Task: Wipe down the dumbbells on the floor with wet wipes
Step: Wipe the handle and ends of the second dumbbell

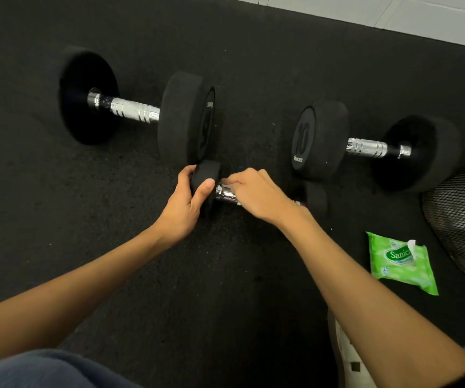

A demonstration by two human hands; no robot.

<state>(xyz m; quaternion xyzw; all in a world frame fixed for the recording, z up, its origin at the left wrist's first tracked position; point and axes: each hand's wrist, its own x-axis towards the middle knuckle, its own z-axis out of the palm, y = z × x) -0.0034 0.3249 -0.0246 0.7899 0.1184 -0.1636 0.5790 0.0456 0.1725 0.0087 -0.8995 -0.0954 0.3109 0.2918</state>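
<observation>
A small black dumbbell [316, 198] with a chrome handle lies on the black rubber floor in front of me. My left hand [185, 204] grips its left head. My right hand [256, 193] is closed over the handle; a sliver of white at the fingertips may be a wipe, mostly hidden. Behind it lie two bigger dumbbells: one at the left [181, 119], and one at the right [320, 138] marked 10. A green wet wipes pack [399, 264] lies at the right with a wipe poking out.
A black mesh object [463, 219] sits at the right edge beside the pack. A white shoe [346, 357] is at the bottom right and my blue-clad knee [43, 371] at the bottom left. White tiled floor [393, 12] begins beyond the mat's far edge.
</observation>
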